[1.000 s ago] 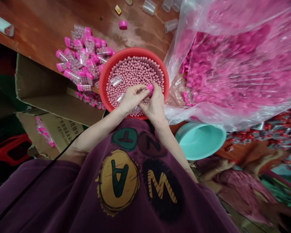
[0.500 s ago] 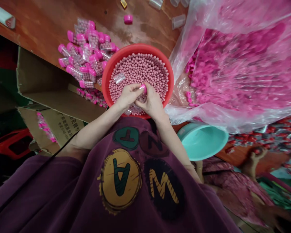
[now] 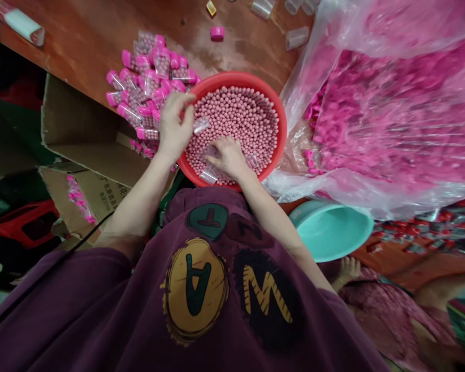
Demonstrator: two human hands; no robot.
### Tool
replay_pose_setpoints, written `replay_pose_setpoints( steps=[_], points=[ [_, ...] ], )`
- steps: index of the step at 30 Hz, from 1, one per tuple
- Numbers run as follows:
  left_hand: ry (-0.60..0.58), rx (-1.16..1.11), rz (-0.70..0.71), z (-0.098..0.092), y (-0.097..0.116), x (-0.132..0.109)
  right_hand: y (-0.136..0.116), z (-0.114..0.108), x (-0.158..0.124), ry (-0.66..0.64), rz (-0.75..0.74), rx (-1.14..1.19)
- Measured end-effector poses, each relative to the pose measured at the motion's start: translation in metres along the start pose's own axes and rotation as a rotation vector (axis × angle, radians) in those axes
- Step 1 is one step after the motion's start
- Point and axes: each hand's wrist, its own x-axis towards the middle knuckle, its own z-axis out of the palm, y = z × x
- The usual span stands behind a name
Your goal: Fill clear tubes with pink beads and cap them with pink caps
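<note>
Filled clear vials with magenta caps (image 3: 151, 77) are lying heaped left of the basin. The left hand (image 3: 174, 126) is curling above the round red plastic basin (image 3: 236, 77), beside a loose clear tube (image 3: 200, 125), holding nothing visibly. The right hand (image 3: 227, 157) is pressing half-spread fingers among smooth pale-pink beads (image 3: 244, 119), any hold hidden. A crinkled clear bag of magenta caps (image 3: 387, 119) is lying rightward.
</note>
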Motion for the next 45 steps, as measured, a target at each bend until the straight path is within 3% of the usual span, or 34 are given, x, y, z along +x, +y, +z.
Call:
replay_pose_setpoints(
  steps=[4, 7, 9, 13, 16, 20, 24, 27, 30, 33, 35, 36, 38, 40, 43, 45],
  points=[
    [-0.188, -0.127, -0.155, 0.036, 0.014, -0.039, 0.031, -0.008, -0.001, 0.167, 0.178, 0.692],
    [-0.321, -0.292, -0.228, 0.060, 0.028, -0.053, 0.040, -0.019, -0.008, 0.239, 0.304, 1.119],
    [-0.359, -0.271, -0.196, 0.070, 0.037, -0.054, 0.037, -0.025, -0.011, 0.255, 0.353, 1.264],
    [-0.334, 0.053, -0.013, 0.075, 0.056, -0.042, 0.031, -0.023, -0.010, 0.370, 0.362, 1.335],
    [-0.361, 0.297, 0.083, 0.072, 0.070, -0.035, 0.034, -0.014, -0.006, 0.544, 0.371, 1.224],
    [-0.469, 0.534, 0.141, 0.074, 0.084, -0.023, 0.040, -0.008, 0.000, 0.692, 0.326, 0.908],
    [-0.570, 0.625, 0.109, 0.074, 0.085, 0.000, 0.044, -0.015, -0.003, 0.640, 0.211, 0.721],
    [-0.512, 0.599, 0.043, 0.075, 0.074, 0.018, 0.043, -0.016, -0.016, 0.605, 0.134, 0.650],
    [-0.488, 0.518, -0.008, 0.086, 0.061, 0.025, 0.037, -0.009, -0.036, 0.657, 0.206, 0.761],
    [-0.558, 0.514, -0.064, 0.111, 0.056, 0.019, 0.038, -0.010, -0.058, 0.546, 0.227, 1.081],
    [-0.597, 0.534, -0.084, 0.130, 0.056, 0.011, 0.054, -0.024, -0.073, 0.539, 0.214, 1.163],
    [-0.607, 0.527, -0.087, 0.139, 0.056, 0.008, 0.069, -0.035, -0.080, 0.615, 0.238, 1.118],
    [-0.624, 0.463, -0.085, 0.151, 0.054, 0.003, 0.108, -0.061, -0.092, 0.873, 0.430, 0.857],
    [-0.637, 0.381, -0.081, 0.155, 0.051, -0.001, 0.151, -0.084, -0.099, 0.978, 0.684, 0.446],
    [-0.607, 0.285, -0.052, 0.144, 0.046, -0.003, 0.196, -0.095, -0.101, 0.798, 0.919, -0.053],
    [-0.564, 0.200, -0.036, 0.128, 0.046, -0.004, 0.208, -0.089, -0.099, 0.707, 0.962, -0.183]
  ],
)
